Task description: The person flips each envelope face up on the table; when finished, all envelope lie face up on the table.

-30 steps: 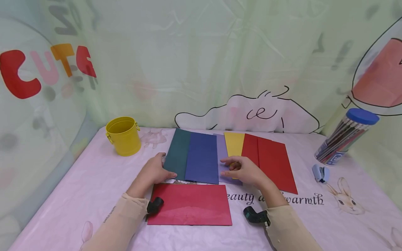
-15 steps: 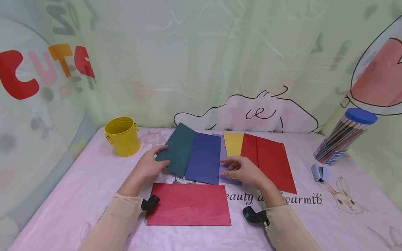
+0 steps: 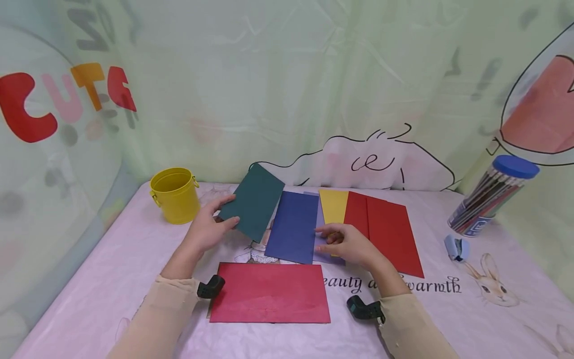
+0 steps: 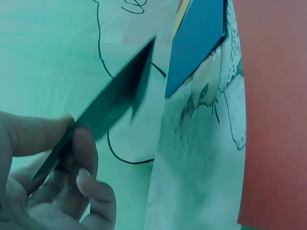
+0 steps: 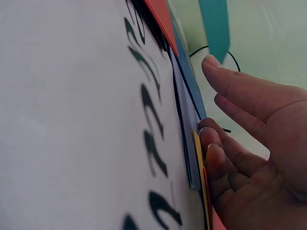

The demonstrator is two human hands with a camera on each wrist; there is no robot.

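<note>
In the head view my left hand [image 3: 207, 224] pinches the left edge of a dark green folded card [image 3: 253, 202], thumb in front and fingers behind. The card is lifted and tilted above the table; in the left wrist view its layers part slightly at the far end. Relaxed and partly bent, my right hand [image 3: 347, 243] hovers or rests over a purple card [image 3: 329, 254] and a yellow card [image 3: 334, 207]; whether it touches them I cannot tell. A blue card [image 3: 293, 227] lies left of its fingertips, overlapping the purple one.
Two overlapping red cards [image 3: 394, 234] lie at the right. A separate red card [image 3: 269, 293] lies nearer me, with another edge beneath it. A yellow bucket [image 3: 179, 204] stands back left, a pencil tub [image 3: 493, 194] back right, with a small light-blue stapler [image 3: 457, 248] before it.
My left hand has taken hold of the dark green card, lifted it off the row and drawn it up and slightly left. The blue card has shifted a little right. My right hand has stayed still.
</note>
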